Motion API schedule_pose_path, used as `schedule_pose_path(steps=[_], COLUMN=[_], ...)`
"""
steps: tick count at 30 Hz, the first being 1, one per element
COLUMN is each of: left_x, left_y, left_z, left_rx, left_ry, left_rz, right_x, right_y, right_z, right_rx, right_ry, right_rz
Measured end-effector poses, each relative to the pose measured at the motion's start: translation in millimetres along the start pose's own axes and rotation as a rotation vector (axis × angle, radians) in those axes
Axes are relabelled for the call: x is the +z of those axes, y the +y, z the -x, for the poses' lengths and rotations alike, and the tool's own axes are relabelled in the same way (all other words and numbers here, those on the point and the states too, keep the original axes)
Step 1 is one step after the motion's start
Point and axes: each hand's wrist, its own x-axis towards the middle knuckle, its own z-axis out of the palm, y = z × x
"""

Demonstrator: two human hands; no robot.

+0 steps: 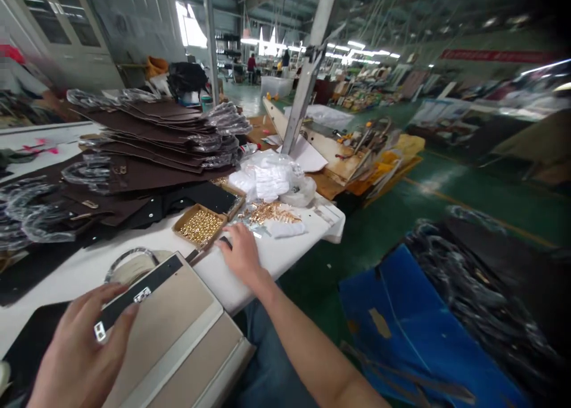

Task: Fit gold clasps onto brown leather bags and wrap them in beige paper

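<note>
My left hand [82, 348] grips the near end of a long black strap [143, 289] with a small metal fitting, held over a beige bag panel [178, 336]. My right hand [241, 254] lies on the white table [276, 250], fingers curled over a small dark object beside a cardboard box of gold studs [200, 225]. A loose pile of gold metal fittings [270, 213] lies just beyond that hand.
Stacks of dark brown leather pieces with plastic-wrapped handles [151, 134] fill the table's left and back. White plastic bags [272, 179] sit behind the fittings. A blue sheet with dark wrapped parts [428, 325] lies on the green floor at right. A metal post [307, 69] rises behind.
</note>
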Motion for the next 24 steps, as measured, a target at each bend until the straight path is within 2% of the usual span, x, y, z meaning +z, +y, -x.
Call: schedule_pose_path(steps=[3, 5, 7, 10, 13, 18, 21, 24], left_x=[10.1, 10.3, 6.8, 1.5, 0.6, 7.8, 18.3, 29.7], left_y=[31.8, 37.3, 36.5, 33.2, 29.7, 17.0, 7.7, 1.3], left_z=[-1.4, -9.4, -20.7, -40.2, -59.7, -85.6, -96.3, -103.8], left_rx=[0.037, 0.044, 0.065, 0.07, 0.064, 0.062, -0.006, -0.104], left_ry=[-0.066, -0.105, -0.121, -0.196, -0.304, -0.437, -0.507, -0.51], left_rz=[0.002, -0.027, -0.046, -0.045, -0.059, 0.043, 0.147, 0.155], right_x=[-32.4, -53.3, -67.8, -74.6, -71.7, -66.4, -57.8, -39.3], right_y=[24.3, 44.6, 63.8, 83.0, 88.8, 71.3, 37.7, -10.4], right_z=[-6.0, -11.4, -17.4, -25.5, -28.9, -20.0, -6.8, 11.5], right_rx=[0.098, 0.151, 0.116, -0.013, -0.063, -0.048, -0.085, -0.076], right_ry=[0.032, 0.024, -0.014, -0.104, -0.171, -0.225, -0.254, -0.297], right_rz=[-0.069, -0.01, 0.061, 0.101, 0.126, 0.11, -0.049, -0.314])
